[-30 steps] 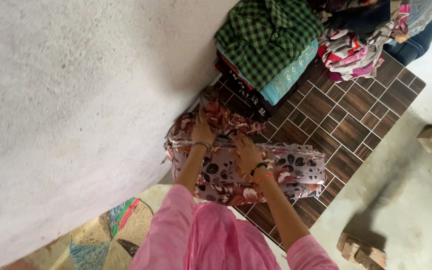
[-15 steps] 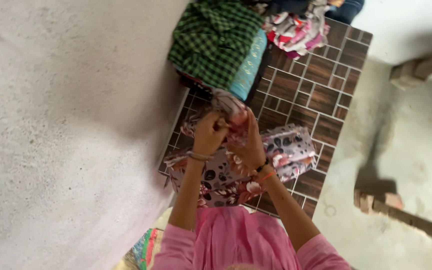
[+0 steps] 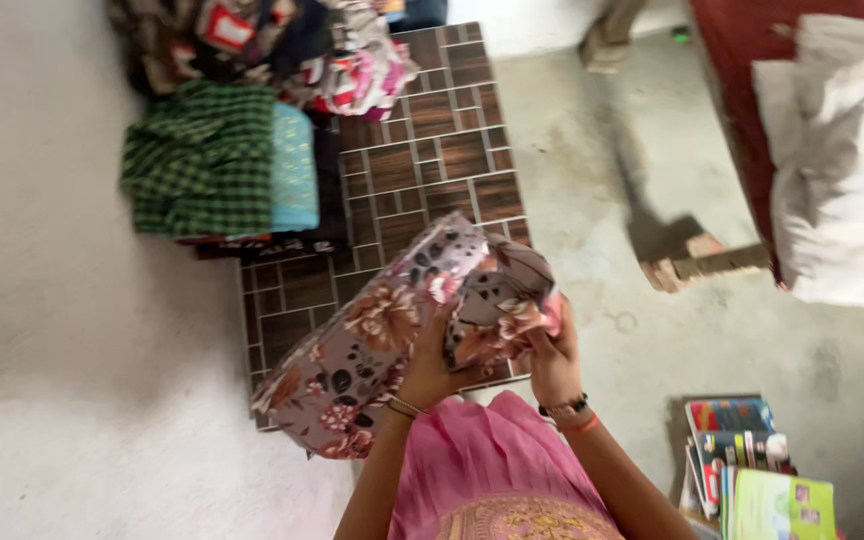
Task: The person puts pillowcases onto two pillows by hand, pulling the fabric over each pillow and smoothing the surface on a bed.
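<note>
A floral pink-and-brown cloth (image 3: 377, 340) is lifted above the brown tiled table (image 3: 422, 170), partly folded. My left hand (image 3: 430, 372) grips it from below near its middle. My right hand (image 3: 553, 358) holds the bunched end of the same cloth at the right. Both wrists wear bangles. My pink garment (image 3: 492, 470) fills the bottom of the view.
A folded green checked cloth (image 3: 202, 160) on a teal one (image 3: 294, 168) lies on the table's left side, and a heap of mixed clothes (image 3: 302, 50) at its far end. Books (image 3: 752, 465) lie on the floor at the lower right, a wooden block (image 3: 702, 262) and a white sack (image 3: 842, 170) beyond.
The cloth went from lying spread on the table to being raised and bunched in both hands. The view swung round, and the floor at the right came into sight.
</note>
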